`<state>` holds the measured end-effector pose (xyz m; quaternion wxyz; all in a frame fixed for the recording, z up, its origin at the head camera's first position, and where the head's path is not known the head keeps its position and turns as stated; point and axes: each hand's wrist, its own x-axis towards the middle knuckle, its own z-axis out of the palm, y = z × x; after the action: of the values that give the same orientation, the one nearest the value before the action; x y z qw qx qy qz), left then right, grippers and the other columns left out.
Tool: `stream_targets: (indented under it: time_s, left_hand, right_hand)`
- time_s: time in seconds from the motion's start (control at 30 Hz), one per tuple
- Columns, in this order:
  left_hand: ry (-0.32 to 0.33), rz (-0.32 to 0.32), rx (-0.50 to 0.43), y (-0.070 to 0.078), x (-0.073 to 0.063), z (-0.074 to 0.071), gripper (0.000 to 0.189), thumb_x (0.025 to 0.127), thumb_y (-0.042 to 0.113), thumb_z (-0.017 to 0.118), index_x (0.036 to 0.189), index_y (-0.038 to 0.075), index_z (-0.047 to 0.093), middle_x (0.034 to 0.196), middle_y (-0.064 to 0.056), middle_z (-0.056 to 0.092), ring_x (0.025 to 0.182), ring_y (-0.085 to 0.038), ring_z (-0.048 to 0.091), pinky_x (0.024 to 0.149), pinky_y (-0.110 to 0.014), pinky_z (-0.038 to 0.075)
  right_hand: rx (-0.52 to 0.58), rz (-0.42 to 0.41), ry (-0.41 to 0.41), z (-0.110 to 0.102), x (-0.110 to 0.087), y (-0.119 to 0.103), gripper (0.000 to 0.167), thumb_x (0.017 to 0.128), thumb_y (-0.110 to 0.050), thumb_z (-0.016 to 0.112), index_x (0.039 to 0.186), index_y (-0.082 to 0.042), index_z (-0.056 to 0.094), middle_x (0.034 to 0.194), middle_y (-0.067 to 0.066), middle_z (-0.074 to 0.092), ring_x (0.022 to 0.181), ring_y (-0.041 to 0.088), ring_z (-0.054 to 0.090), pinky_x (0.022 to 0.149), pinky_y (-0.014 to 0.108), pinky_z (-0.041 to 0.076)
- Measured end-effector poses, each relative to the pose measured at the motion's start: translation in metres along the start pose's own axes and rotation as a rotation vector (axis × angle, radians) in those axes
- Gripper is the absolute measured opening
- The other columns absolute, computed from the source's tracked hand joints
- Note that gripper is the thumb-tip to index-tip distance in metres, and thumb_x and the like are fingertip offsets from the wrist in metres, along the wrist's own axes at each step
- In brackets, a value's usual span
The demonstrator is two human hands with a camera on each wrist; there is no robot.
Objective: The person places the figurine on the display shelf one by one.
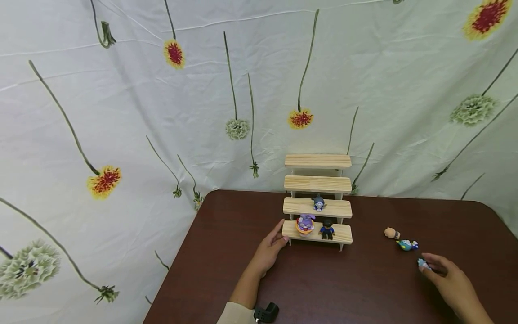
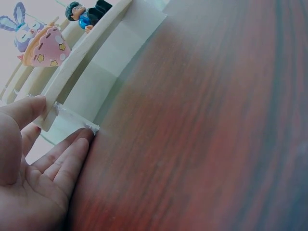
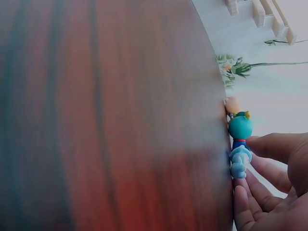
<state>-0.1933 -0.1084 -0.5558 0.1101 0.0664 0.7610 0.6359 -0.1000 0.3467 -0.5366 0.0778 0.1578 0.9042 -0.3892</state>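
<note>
My left hand (image 1: pixel 268 253) touches the left end of the lowest step of a wooden tiered display stand (image 1: pixel 297 205); in the left wrist view its fingers are fairly straight against the board end and clear leg. On that step are a purple rabbit-eared figurine (image 1: pixel 305 224) and a dark-haired toy figure (image 1: pixel 327 230) in blue and black. One step up sits a small grey-purple figurine (image 1: pixel 319 203). Over at the right, my right hand (image 1: pixel 451 279) pinches a light blue figurine (image 3: pixel 240 161) at the tabletop; fingers partly cover it in the head view.
Beyond the right hand lie a teal and blue figurine (image 1: pixel 407 245) and a beige-headed figurine (image 1: pixel 391 233) on the dark brown table (image 1: pixel 344 288). A white flowered cloth (image 1: pixel 194 99) hangs behind the table and along its left side.
</note>
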Motion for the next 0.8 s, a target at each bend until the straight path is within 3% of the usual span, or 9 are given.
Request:
stream_targets:
  time_s: [0.23, 0.43, 0.8]
  left_hand:
    - [0.000, 0.007, 0.025, 0.0000, -0.0007, -0.0008, 0.061, 0.102, 0.037, 0.061, 0.157, 0.037, 0.035, 0.121, -0.011, 0.066, 0.115, -0.021, 0.061, 0.102, -0.041, 0.046]
    - [-0.004, 0.007, 0.026, -0.0004, -0.0003, -0.0007, 0.062, 0.101, 0.038, 0.061, 0.157, 0.038, 0.034, 0.120, -0.010, 0.066, 0.114, -0.021, 0.061, 0.103, -0.041, 0.045]
    - [-0.003, 0.013, 0.021, 0.0000, -0.0008, -0.0005, 0.061, 0.102, 0.037, 0.061, 0.157, 0.038, 0.034, 0.121, -0.011, 0.066, 0.116, -0.023, 0.061, 0.104, -0.043, 0.045]
  right_hand:
    - [-0.014, 0.008, -0.005, -0.0010, 0.0018, -0.0007, 0.064, 0.103, -0.039, 0.057, 0.147, 0.006, 0.042, 0.140, 0.037, 0.048, 0.120, 0.049, 0.053, 0.080, 0.047, 0.051]
    - [-0.034, -0.038, 0.007, -0.0008, 0.0025, 0.0007, 0.059, 0.102, -0.033, 0.059, 0.143, 0.008, 0.046, 0.133, 0.036, 0.054, 0.115, 0.047, 0.056, 0.078, 0.045, 0.051]
    - [-0.045, -0.050, 0.032, -0.0001, 0.0028, 0.0011, 0.055, 0.102, -0.032, 0.058, 0.140, 0.008, 0.051, 0.128, 0.033, 0.058, 0.111, 0.045, 0.059, 0.078, 0.045, 0.050]
